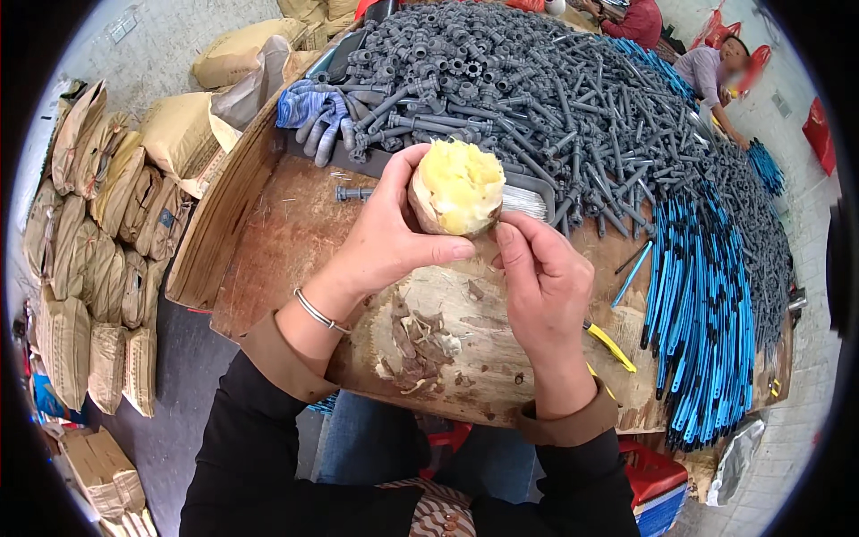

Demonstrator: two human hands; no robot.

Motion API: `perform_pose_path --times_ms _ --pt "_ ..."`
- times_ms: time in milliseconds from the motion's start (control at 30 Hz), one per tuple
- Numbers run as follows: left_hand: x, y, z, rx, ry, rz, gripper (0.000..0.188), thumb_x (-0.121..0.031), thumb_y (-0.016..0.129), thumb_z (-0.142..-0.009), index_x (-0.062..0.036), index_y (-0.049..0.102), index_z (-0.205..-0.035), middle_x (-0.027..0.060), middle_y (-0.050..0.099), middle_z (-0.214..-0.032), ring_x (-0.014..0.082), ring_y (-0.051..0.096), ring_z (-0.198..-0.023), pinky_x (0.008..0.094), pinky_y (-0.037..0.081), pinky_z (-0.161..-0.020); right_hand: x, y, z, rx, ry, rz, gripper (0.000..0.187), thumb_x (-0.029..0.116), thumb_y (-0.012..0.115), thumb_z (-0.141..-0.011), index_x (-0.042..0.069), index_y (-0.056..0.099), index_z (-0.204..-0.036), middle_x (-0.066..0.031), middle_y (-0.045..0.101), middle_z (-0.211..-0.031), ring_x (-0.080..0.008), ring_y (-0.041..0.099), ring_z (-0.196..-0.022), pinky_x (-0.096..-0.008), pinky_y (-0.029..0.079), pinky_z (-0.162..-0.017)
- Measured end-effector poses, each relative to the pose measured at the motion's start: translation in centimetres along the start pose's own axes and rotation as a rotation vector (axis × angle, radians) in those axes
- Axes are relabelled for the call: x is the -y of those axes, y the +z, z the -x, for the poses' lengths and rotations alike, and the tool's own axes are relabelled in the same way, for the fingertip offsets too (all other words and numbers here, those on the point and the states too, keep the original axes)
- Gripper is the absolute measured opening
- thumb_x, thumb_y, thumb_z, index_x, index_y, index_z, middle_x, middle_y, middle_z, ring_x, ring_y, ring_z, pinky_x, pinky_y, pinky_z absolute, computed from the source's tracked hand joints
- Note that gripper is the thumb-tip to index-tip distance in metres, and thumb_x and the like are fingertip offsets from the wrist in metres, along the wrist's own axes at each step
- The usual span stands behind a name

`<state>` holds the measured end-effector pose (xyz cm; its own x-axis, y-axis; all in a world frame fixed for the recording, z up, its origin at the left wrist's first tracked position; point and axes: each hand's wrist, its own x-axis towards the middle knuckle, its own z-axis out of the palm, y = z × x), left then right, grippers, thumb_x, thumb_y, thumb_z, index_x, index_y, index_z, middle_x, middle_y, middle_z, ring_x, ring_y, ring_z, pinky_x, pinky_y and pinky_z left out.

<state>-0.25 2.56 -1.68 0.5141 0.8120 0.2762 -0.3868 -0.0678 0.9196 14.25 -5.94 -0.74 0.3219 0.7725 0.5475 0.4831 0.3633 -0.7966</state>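
Observation:
Held up over the table is a partly peeled sweet potato (456, 188) with rough yellow flesh on top and pale skin lower down. My left hand (394, 233) is wrapped round it from the left, the thumb along its underside. At its lower right edge, my right hand (546, 277) has thumb and forefinger pinched at the skin; the exact bit between the fingertips is hidden. Below both hands, torn brown peelings (416, 345) lie in a small heap on the wooden tabletop (286, 224).
Grey plastic fittings (501, 72) are piled high behind. Blue sticks with black ends (702, 313) lie on the right, beside yellow-handled pliers (611, 347). A glove (318, 121) and a tray of thin metal rods (526, 201) sit farther back. Sacks (89, 251) line the left; a co-worker (707, 76) sits far right.

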Motion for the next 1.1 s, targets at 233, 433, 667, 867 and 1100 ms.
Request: perform_pose_path --times_ms 233,433,667,867,1100 --pt "0.12 -0.09 0.05 0.004 0.127 -0.237 0.091 -0.010 0.085 -0.058 -0.0031 0.030 -0.130 0.0090 0.043 -0.122 0.0185 0.044 -0.116 0.0319 0.038 -0.099 0.30 -0.13 -0.05 0.031 -0.005 0.082 0.010 0.005 0.063 -0.083 -0.002 0.065 -0.090 -0.0124 0.063 -0.071 -0.0216 0.061 -0.059 -0.0295 0.048 -0.056" --pt "-0.10 -0.71 0.14 0.033 0.206 -0.600 0.098 -0.008 0.086 -0.056 -0.0036 0.026 -0.134 0.0087 0.042 -0.127 0.0178 0.043 -0.119 0.0326 0.037 -0.101 -0.17 -0.31 -0.03 0.037 -0.031 0.105 0.012 0.005 0.061 -0.086 -0.004 0.065 -0.093 -0.0097 0.065 -0.075 -0.0128 0.060 -0.060 -0.0236 0.047 -0.054" --pt "-0.55 -0.50 0.23 0.022 0.210 -0.645 0.096 -0.006 0.085 -0.057 -0.0033 0.027 -0.133 0.0087 0.042 -0.126 0.0176 0.043 -0.119 0.0323 0.037 -0.101 0.01 -0.33 -0.02 0.066 0.182 -0.193 0.014 0.005 0.060 -0.087 -0.005 0.066 -0.095 -0.0079 0.067 -0.077 -0.0084 0.059 -0.060 -0.0202 0.048 -0.055" --pt "-0.14 0.01 0.29 -0.027 0.271 -0.559 0.087 -0.014 0.084 -0.055 -0.0029 0.037 -0.127 0.0137 0.041 -0.119 0.0268 0.043 -0.113 0.0355 0.036 -0.099 0.00 -0.34 0.10 0.054 0.170 -0.138 0.013 0.004 0.062 -0.086 -0.005 0.066 -0.094 -0.0068 0.067 -0.076 -0.0074 0.058 -0.061 -0.0190 0.048 -0.056" --pt "-0.11 0.17 0.41 -0.019 0.251 -0.537 0.086 -0.013 0.084 -0.054 -0.0030 0.038 -0.126 0.0138 0.041 -0.119 0.0272 0.043 -0.113 0.0356 0.035 -0.098 -0.21 -0.21 0.29 0.006 0.185 -0.052 0.011 0.003 0.062 -0.084 -0.005 0.066 -0.090 -0.0032 0.065 -0.073 -0.0042 0.056 -0.060 -0.0174 0.045 -0.054"
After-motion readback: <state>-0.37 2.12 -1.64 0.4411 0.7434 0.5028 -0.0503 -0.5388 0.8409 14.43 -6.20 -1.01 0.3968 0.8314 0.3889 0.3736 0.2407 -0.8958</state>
